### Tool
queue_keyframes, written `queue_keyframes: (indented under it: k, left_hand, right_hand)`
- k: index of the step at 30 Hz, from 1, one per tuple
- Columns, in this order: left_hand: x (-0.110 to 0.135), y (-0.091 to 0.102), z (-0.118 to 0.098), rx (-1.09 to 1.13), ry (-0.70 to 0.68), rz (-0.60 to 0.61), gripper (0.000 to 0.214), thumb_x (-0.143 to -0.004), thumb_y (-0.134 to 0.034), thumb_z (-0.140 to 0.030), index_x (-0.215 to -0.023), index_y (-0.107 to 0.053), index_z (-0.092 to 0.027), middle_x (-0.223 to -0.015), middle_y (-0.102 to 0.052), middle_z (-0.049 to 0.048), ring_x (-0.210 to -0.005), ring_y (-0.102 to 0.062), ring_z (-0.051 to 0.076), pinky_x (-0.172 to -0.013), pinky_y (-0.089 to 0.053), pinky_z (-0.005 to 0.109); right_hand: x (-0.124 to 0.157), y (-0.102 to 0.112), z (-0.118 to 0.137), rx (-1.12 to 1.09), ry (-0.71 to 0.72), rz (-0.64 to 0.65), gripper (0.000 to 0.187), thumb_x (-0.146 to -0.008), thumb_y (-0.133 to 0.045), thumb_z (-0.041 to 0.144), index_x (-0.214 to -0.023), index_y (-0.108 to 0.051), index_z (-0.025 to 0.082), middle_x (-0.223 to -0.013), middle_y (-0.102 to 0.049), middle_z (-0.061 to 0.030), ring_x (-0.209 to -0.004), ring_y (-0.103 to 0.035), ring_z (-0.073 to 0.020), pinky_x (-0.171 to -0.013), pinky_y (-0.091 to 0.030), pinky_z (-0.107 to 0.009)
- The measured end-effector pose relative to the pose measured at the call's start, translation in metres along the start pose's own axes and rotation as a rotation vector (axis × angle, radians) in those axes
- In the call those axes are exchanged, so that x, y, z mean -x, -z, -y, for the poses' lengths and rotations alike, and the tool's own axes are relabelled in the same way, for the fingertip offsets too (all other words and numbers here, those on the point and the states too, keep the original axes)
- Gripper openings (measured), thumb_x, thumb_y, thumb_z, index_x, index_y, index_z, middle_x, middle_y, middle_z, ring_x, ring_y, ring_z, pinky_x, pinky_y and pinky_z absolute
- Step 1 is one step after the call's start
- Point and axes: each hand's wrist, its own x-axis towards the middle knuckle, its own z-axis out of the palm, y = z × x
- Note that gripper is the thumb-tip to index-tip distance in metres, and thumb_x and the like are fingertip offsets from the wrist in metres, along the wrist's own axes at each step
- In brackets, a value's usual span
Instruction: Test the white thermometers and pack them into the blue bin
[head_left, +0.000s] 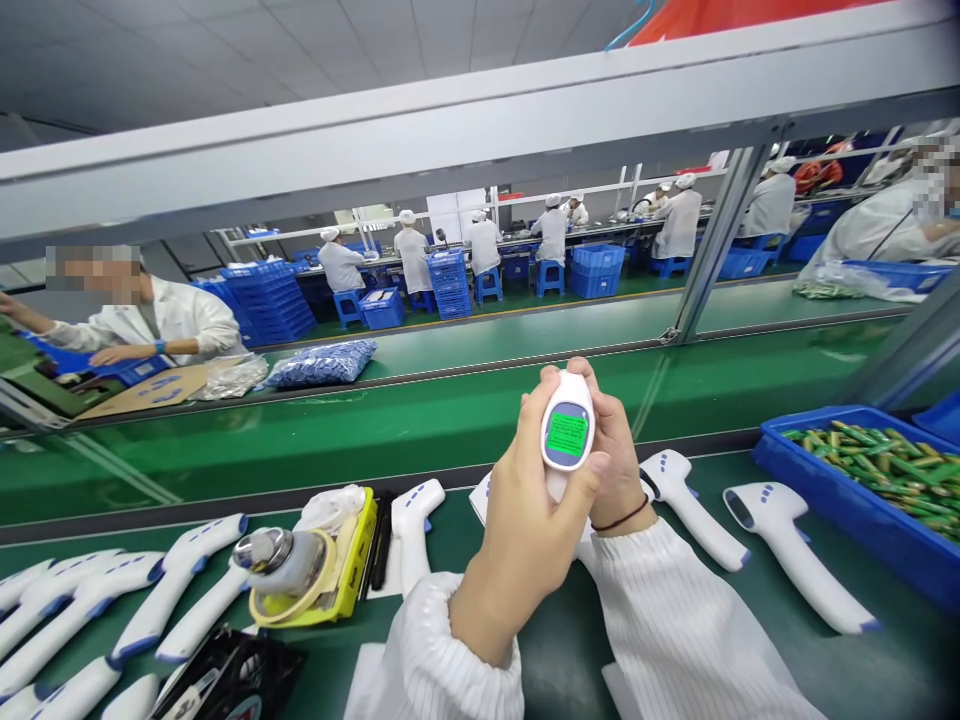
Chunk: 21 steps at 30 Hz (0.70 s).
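A white handheld infrared thermometer (568, 430) stands upright in front of me, its small screen lit green. My left hand (536, 510) wraps its lower grip from the near side, and my right hand (613, 455) holds it from behind. More white thermometers with blue trim lie on the green bench: a loose group (90, 620) at the left, one (411, 530) beside my left wrist, and two (787, 550) to the right. A yellow holder (352, 560) with a tape roll stands near my left forearm.
A blue tray (840, 500) of green cylinders sits at the right. A black pouch (229, 680) lies at the front left. Beyond a grey frame rail (450, 130), a green conveyor (525, 340) carries a bag of blue parts (322, 363). A co-worker's hands (112, 355) reach over a blue crate. Further workers sit behind.
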Motion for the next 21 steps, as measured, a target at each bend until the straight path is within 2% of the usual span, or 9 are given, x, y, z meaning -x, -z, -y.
queue_keyframes:
  k: [6, 11, 13, 17, 21]
  left_hand:
    - [0.0017, 0.0010, -0.0039, -0.010, 0.010, -0.029, 0.053, -0.091, -0.061, -0.027, -0.142, -0.047, -0.032, -0.149, -0.048, 0.0035, -0.132, -0.049, 0.027, -0.111, -0.038, 0.035]
    - [0.0013, 0.0041, -0.0039, -0.122, -0.015, 0.027, 0.053, -0.093, -0.057, -0.032, -0.144, -0.040, -0.033, -0.151, -0.045, 0.0010, -0.133, -0.049, 0.023, -0.110, -0.040, 0.035]
    - [0.0009, 0.0055, -0.0034, -0.137, -0.014, 0.028, 0.053, -0.094, -0.056, -0.033, -0.144, -0.038, -0.035, -0.152, -0.044, -0.0009, -0.134, -0.048, 0.021, -0.110, -0.040, 0.033]
    - [0.0009, 0.0063, -0.0021, -0.121, 0.023, 0.002, 0.053, -0.095, -0.054, -0.036, -0.145, -0.035, -0.035, -0.149, -0.047, -0.0018, -0.133, -0.049, 0.020, -0.110, -0.040, 0.032]
    - [0.0009, 0.0056, -0.0019, -0.105, 0.039, -0.012, 0.052, -0.095, -0.054, -0.035, -0.145, -0.037, -0.035, -0.148, -0.049, -0.0004, -0.131, -0.050, 0.022, -0.109, -0.041, 0.034]
  right_hand:
    - [0.0020, -0.0030, 0.0013, -0.059, 0.002, 0.046, 0.016, -0.083, -0.058, 0.039, -0.098, -0.053, 0.033, -0.102, -0.062, 0.0068, -0.064, -0.057, -0.0113, -0.058, -0.048, -0.025]
    - [0.0028, -0.0068, 0.0033, -0.206, -0.020, 0.069, 0.016, -0.080, -0.065, 0.034, -0.093, -0.056, 0.030, -0.096, -0.061, 0.0062, -0.067, -0.057, -0.0093, -0.056, -0.049, -0.020]
    - [0.0039, -0.0076, 0.0040, -0.228, -0.038, 0.078, 0.020, -0.079, -0.068, 0.032, -0.096, -0.058, 0.030, -0.095, -0.061, 0.0063, -0.065, -0.057, -0.0080, -0.053, -0.048, -0.018]
    - [0.0054, -0.0061, 0.0033, -0.235, -0.065, 0.106, 0.034, -0.072, -0.074, 0.028, -0.102, -0.058, 0.031, -0.091, -0.061, 0.0055, -0.068, -0.059, -0.0095, -0.057, -0.051, -0.019]
    - [0.0047, -0.0029, 0.0017, -0.208, -0.076, 0.143, 0.032, -0.076, -0.072, 0.030, -0.104, -0.057, 0.033, -0.087, -0.060, 0.0061, -0.057, -0.053, -0.0078, -0.048, -0.047, -0.018]
